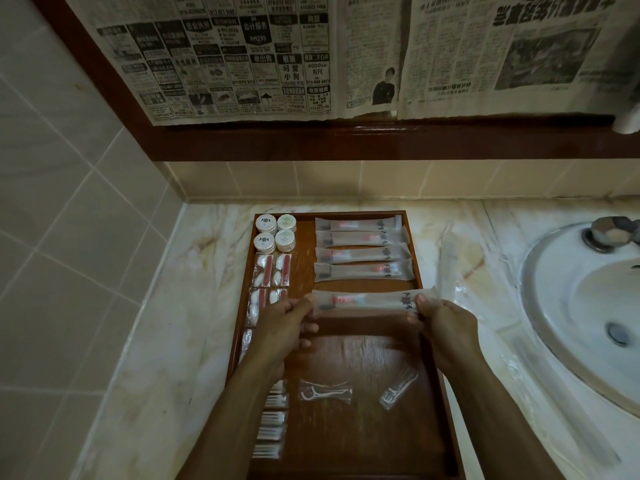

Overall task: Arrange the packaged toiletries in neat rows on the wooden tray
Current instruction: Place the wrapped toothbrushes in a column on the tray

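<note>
Both hands' (pixel 284 320) (pixel 440 317) grips pinch, seemingly, opposite ends of toothbrush packet (pixel 370 301) between them.

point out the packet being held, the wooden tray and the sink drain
held toothbrush packet (pixel 372 302), head view, on the middle of the wrapper
wooden tray (pixel 360 351), head view, on its bare floor
sink drain (pixel 619 333), head view, on the drain's centre

A bathroom: a marble tabletop (pixel 166 306) holds a white sink (pixel 554 306) with a tap (pixel 613 233), below tiled walls (pixel 62 188).
</note>
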